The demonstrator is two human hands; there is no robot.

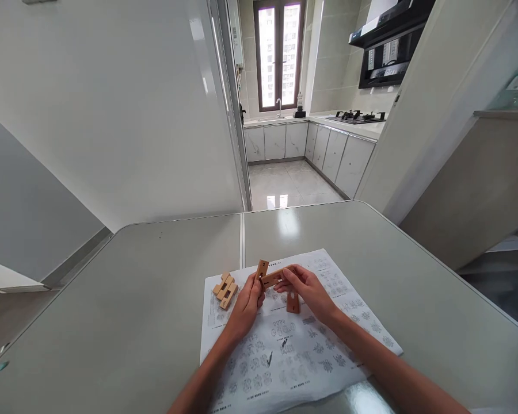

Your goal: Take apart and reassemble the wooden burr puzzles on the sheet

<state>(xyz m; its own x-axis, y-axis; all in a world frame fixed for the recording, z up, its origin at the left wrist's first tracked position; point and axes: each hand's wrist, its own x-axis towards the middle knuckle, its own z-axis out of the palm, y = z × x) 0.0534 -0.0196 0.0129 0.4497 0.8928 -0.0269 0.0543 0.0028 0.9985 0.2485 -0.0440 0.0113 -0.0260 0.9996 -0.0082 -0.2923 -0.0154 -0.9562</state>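
My left hand (249, 302) is closed around a notched wooden puzzle block marked 2 (262, 268), which points up and away from me. In my right hand (307, 287), the fingers pinch another notched wooden block (273, 279), its left end touching the first one. Below my right fingers a darker reddish block (292, 302) lies on the printed sheet. To the left of my left hand sits a small group of lighter wooden blocks (225, 290), fitted or resting together at the sheet's edge.
A large paper sheet (280, 368) with printed puzzle diagrams covers the table's near middle. The grey table (133, 299) has a seam and rounded far corners. Beyond stand a white panel on the left and a kitchen with a stove (357, 117) and sink.
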